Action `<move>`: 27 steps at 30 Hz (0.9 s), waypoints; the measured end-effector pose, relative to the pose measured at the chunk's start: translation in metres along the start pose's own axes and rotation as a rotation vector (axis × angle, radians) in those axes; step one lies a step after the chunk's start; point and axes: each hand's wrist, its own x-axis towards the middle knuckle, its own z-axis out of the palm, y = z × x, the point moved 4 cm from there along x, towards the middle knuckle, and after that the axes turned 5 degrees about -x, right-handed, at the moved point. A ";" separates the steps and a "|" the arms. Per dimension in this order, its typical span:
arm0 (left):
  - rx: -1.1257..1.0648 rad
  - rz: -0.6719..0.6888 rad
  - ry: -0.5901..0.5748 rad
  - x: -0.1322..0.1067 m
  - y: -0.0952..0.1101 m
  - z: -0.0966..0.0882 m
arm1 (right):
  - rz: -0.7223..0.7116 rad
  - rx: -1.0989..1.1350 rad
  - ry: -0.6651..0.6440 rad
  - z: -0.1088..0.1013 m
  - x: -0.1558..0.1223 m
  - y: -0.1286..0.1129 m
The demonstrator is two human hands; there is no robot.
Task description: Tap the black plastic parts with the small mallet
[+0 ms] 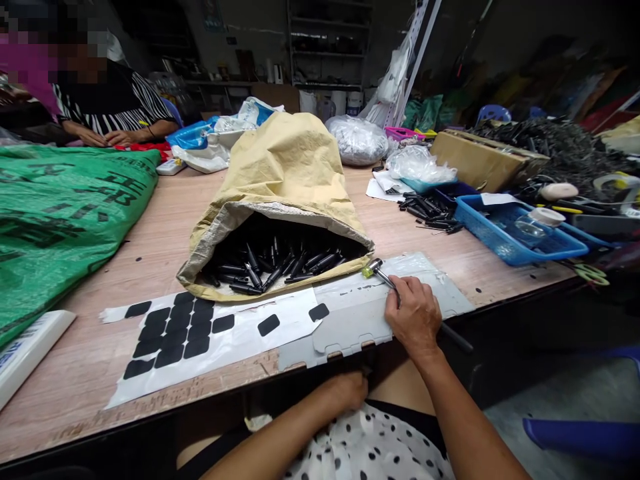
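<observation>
My right hand [413, 312] is wrapped around the handle of a small hammer [384, 277]. The metal head with a yellow-green face rests over the grey board [360, 320], and the dark handle end sticks out past my wrist. Below the table edge, over my lap, my left hand [347, 392] is closed; whatever its fingers hold is hidden. A tan woven sack [295, 160] lies with its mouth towards me, full of black pen-like tubes [273, 267]. In front of it lies a white sheet [235, 340] bearing black rounded-square stickers [177, 327].
A green sack [70, 220] and a white box [35, 353] occupy the left side. At right stand a blue basket [520, 230], a pile of black tubes [430, 210] and a cardboard box [480, 160]. Another person [115, 107] sits across the table at left.
</observation>
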 end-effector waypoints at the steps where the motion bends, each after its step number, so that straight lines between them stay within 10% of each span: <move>1: -0.019 -0.017 0.027 -0.003 0.003 0.001 | 0.000 -0.002 -0.001 0.000 0.000 0.000; 6: -0.139 0.088 0.060 -0.016 0.026 0.009 | 0.013 -0.014 0.012 0.001 0.000 0.001; 10: 0.097 0.229 -0.066 -0.037 0.047 0.011 | -0.006 -0.011 0.028 0.002 -0.001 0.001; 14: 0.295 0.313 0.051 -0.070 0.073 -0.011 | -0.031 -0.017 0.039 0.002 -0.002 0.002; 18: 0.139 0.204 0.284 -0.097 0.079 -0.081 | -0.050 -0.025 0.048 0.003 -0.002 0.002; 23: 0.361 0.121 0.946 -0.132 0.038 -0.212 | -0.052 -0.037 0.048 0.004 -0.002 0.003; 27: 0.725 0.025 1.029 -0.140 0.003 -0.260 | -0.059 -0.039 0.050 0.005 -0.002 0.003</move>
